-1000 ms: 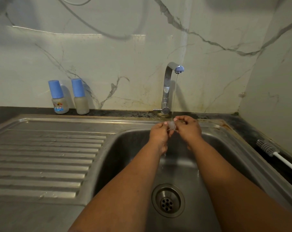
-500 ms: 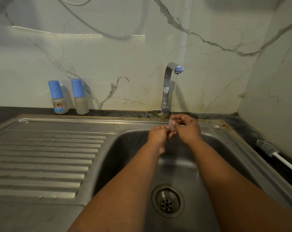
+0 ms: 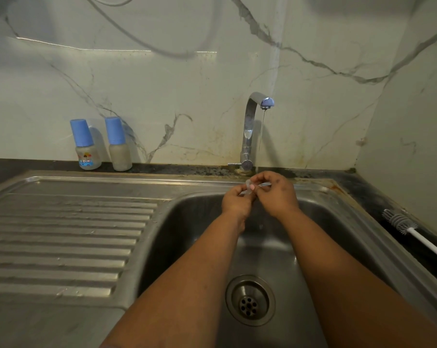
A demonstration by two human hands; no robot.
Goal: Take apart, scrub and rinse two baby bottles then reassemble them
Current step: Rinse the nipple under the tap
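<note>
Two small baby bottles with blue caps stand at the back left against the wall: one with a printed picture (image 3: 86, 146) and a plain one (image 3: 118, 146) to its right. Over the sink basin (image 3: 192, 237), under the thin stream from the tap (image 3: 252, 129), my left hand (image 3: 236, 203) and my right hand (image 3: 277, 193) pinch a small clear teat (image 3: 250, 187) between their fingertips. Most of the teat is hidden by my fingers.
A ribbed steel draining board (image 3: 69, 237) lies to the left. The drain (image 3: 250, 300) sits at the basin's front. A grey bottle brush with a white handle (image 3: 403, 226) lies on the dark counter at the right, near the side wall.
My hands have shifted slightly under the stream, turning and rubbing the clear teat; my left hand has risen a little. The bottles and brush have not moved.
</note>
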